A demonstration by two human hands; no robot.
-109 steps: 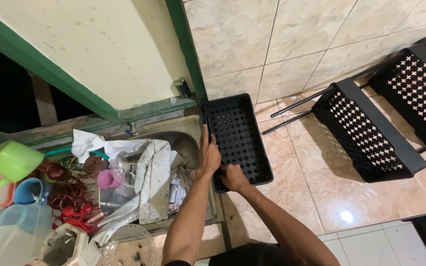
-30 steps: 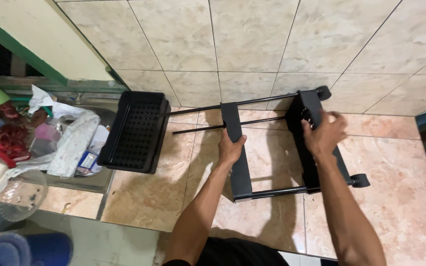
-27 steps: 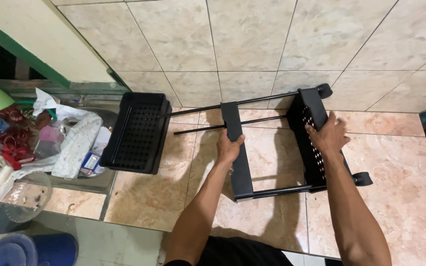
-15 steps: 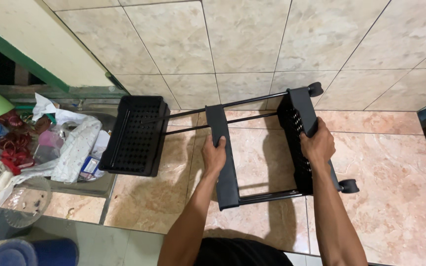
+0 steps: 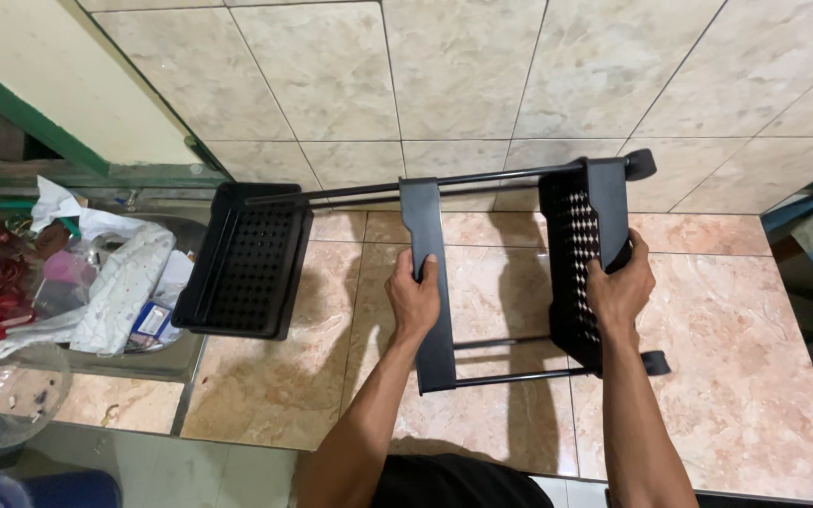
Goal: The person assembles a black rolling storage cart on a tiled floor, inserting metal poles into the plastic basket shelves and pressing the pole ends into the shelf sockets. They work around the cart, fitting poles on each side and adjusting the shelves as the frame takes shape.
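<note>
A black plastic rack lies on its side over the tiled floor, two perforated shelves joined by thin black rods. My left hand grips the edge of the left shelf. My right hand grips the edge of the right shelf, whose hole pattern faces the camera. Two black feet stick out at the rods' right ends. A separate black perforated tray lies flat to the left, apart from the rack, its far corner touched by the upper rods.
A metal basin at the left holds crumpled white paper, plastic wrappers and red bangles. A clear bowl sits at the lower left. A tiled wall rises behind. A blue object stands at the right edge.
Both hands left the tray by the basin and took hold of the rack's two shelves. Over the last second the rack has shifted slightly left, towards the tray.
</note>
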